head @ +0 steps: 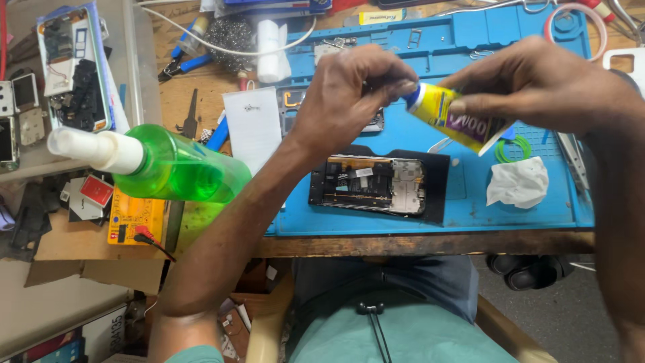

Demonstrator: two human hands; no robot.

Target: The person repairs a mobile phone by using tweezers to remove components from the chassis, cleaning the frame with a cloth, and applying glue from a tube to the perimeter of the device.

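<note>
the right hand (537, 81), at the upper right of the frame, is closed around a small yellow tube (453, 117) with a purple label panel, holding it tilted with its white nozzle end pointing left. the left hand (353, 94), upper centre, has its fingers pinched together at that nozzle tip, touching the tube's end. both hands hover above a blue work mat (463, 202) that fills the centre right of the frame. just below the hands, on a black pad on the mat, lies an opened phone (369, 185) with its insides showing. a crumpled white tissue (517, 181) sits on the mat at right, with a small coil of green wire (512, 149) just above it. at left centre a green translucent spray bottle (175, 168) with a white nozzle looms close to the camera. beneath it lies a yellow flat meter (134, 218) with a red plug. a white rectangular card (254, 128) rests left of the mat. in the upper left corner a tray (134, 81) holds another dismantled phone (72, 67).
</note>
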